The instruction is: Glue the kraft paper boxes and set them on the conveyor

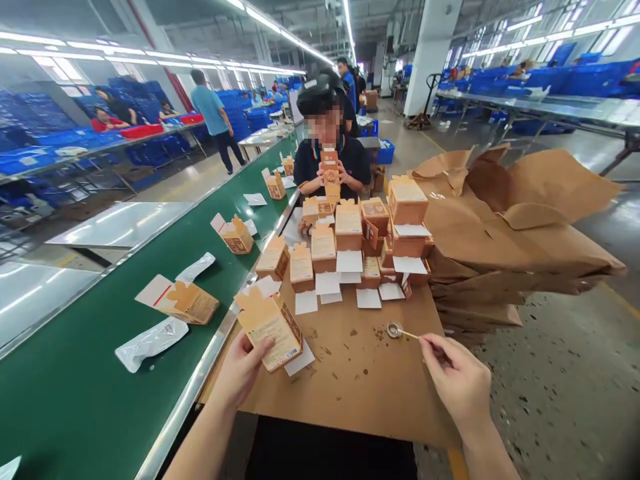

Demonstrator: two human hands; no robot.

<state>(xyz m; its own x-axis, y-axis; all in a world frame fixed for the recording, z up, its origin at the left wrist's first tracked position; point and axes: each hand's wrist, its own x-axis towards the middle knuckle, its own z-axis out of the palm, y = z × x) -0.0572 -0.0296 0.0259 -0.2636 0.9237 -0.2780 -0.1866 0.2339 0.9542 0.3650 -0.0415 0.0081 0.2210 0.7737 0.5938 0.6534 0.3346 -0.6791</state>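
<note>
My left hand [245,367] grips a small brown-and-cream carton [273,330], tilted, with its scalloped top flap up and a white flap sticking out below. In my right hand [457,373] a thin pale stick [410,335], like a cotton swab, is pinched between thumb and fingers. Its far tip reaches a small round dish [394,330] on the brown cardboard sheet [345,387]. What the dish holds is too small to make out. Beyond my hands stand several similar cartons [324,247], stacked and with white flaps hanging out.
Left of the cardboard runs a green conveyor belt [90,400] with a metal edge, carrying open cartons [193,303] and white pouches [153,343]. Opposite me a person [305,160] holds a carton near their face. A large brown paper-covered stack [500,233] stands on the right.
</note>
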